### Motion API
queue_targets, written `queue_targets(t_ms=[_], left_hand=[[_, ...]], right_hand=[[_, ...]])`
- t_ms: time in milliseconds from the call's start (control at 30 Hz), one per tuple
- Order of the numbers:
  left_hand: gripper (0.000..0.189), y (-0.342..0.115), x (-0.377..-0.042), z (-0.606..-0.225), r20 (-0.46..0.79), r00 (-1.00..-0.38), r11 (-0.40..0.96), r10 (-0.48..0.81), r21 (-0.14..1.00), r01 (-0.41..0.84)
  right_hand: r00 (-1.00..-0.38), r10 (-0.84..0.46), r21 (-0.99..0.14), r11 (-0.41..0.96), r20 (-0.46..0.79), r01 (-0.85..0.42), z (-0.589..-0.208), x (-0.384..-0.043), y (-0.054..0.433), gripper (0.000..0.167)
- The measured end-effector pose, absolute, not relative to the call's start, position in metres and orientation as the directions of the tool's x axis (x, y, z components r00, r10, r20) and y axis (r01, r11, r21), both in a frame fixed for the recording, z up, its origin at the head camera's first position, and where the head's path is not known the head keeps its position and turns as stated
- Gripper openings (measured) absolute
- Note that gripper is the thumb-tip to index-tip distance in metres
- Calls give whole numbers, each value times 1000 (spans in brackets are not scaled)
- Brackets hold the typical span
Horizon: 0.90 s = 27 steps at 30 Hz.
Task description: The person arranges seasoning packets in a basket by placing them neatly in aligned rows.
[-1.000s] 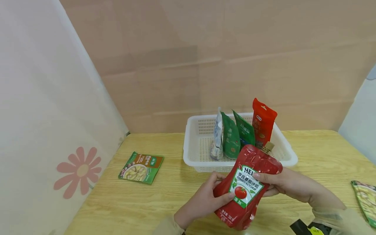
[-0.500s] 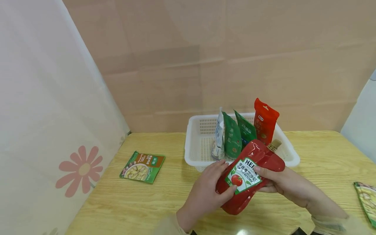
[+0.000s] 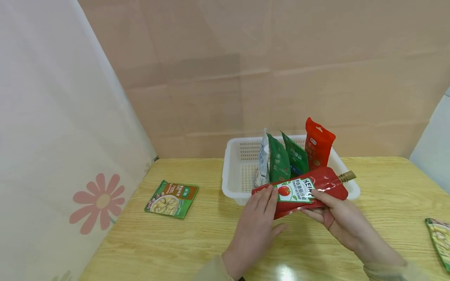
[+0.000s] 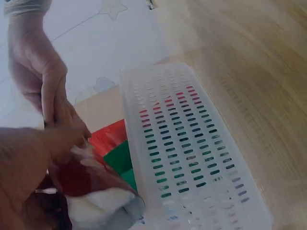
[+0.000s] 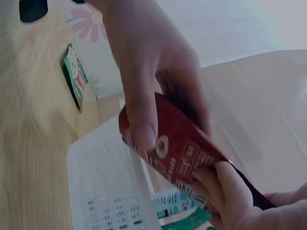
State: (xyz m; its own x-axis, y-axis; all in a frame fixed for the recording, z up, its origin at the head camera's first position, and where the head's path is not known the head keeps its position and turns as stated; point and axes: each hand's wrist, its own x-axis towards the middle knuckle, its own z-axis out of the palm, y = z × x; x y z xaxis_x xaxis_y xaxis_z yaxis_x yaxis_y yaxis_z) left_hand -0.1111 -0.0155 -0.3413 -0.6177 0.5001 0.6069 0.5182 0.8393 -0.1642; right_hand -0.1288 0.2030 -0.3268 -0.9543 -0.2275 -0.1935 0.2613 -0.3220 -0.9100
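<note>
A red ketchup pouch (image 3: 318,187) with a gold cap is held nearly level above the basket's front edge, its cap end to the right. My left hand (image 3: 254,228) holds the bottom end, fingers over the front. In the right wrist view, the left thumb lies against the printed back of the pouch (image 5: 177,141). My right hand (image 3: 346,222) grips the cap end, thumb on the label and fingers beneath. Behind the pouch stands a white plastic basket (image 3: 230,168). It contains a white packet (image 3: 262,162), two green packets (image 3: 279,160) and a red packet (image 3: 318,144).
A flat green-and-brown food packet (image 3: 172,199) lies on the wooden table (image 3: 158,246) to the left. Another packet (image 3: 440,240) is cut off at the right edge. A beige wall covering (image 3: 197,97) rises behind the basket.
The pouch has turned clockwise from a steep slant to nearly level, its cap swinging right. My left hand has shifted so its fingers lie over the front of the pouch's bottom end.
</note>
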Motion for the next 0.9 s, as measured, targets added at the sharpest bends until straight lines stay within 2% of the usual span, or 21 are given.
queue_targets(t_ms=[133, 267, 433, 733, 900], left_hand=[[65, -11, -114, -343, 672, -591, 877, 445, -196, 438], [64, -5, -117, -341, 736, -575, 916, 358, -156, 371], [66, -8, -120, -339, 793, -538, 934, 286, -107, 340], [60, -18, -123, -337, 830, -484, 915, 276, -73, 396], [57, -25, -125, -338, 831, -484, 910, 274, -61, 410]], right_hand=[[-962, -177, -916, -309, -207, 254, -326, -122, 193, 50], [-964, -155, -928, -273, -217, 253, -320, -114, 181, 63], [-960, -165, -935, -241, -226, 261, -313, -103, 170, 61], [-974, -151, -968, -161, -170, 194, -307, -95, 160, 58], [-962, -246, -987, -76, -116, 139, -302, -96, 161, 59]])
